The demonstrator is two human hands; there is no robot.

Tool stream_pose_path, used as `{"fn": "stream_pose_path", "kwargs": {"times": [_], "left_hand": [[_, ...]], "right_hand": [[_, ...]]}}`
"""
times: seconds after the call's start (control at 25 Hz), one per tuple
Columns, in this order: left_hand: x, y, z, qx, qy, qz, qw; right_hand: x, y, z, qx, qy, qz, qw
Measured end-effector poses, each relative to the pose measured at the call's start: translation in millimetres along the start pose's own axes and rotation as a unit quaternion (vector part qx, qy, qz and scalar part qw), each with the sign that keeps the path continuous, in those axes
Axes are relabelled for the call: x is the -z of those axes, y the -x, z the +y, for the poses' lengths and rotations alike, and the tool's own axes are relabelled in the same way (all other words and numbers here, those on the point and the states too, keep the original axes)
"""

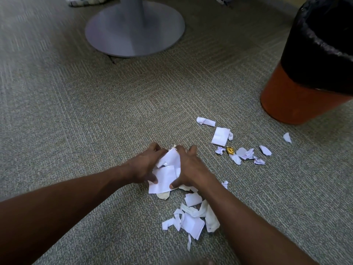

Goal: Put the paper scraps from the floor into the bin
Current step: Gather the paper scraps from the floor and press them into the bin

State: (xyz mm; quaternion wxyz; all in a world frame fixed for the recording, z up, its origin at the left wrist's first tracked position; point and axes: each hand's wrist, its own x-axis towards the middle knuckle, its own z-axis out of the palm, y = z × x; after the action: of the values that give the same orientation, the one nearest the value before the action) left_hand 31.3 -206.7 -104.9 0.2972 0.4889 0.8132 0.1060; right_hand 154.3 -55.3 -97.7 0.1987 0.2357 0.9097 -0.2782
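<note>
Both hands meet low over the carpet at the centre of the head view. My left hand (145,165) and my right hand (188,168) hold a bunch of white paper scraps (167,174) between them, fingers curled round its sides. A second heap of white scraps (193,219) lies just below my right forearm. More loose scraps (221,135) and a small gold wrapper (230,150) are strewn to the right, toward the bin. The orange bin (298,100) with a black liner stands at the right edge, its opening partly cut off.
A round grey table base (135,29) sits on the carpet at the top centre. A light shoe (86,0) shows at the top left edge. A lone scrap (287,137) lies near the foot of the bin.
</note>
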Motion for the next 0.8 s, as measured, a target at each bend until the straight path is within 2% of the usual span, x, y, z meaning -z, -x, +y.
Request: {"fn": "stream_pose_path", "kwargs": {"times": [0.48,0.8], "left_hand": [[-5,3,13,0.026,0.075,0.037,0.996],[6,-3,30,0.018,0.051,0.058,0.997]], "right_hand": [[-2,9,18,0.069,-0.104,-0.019,0.992],[14,17,34,0.099,-0.145,0.044,0.983]]}}
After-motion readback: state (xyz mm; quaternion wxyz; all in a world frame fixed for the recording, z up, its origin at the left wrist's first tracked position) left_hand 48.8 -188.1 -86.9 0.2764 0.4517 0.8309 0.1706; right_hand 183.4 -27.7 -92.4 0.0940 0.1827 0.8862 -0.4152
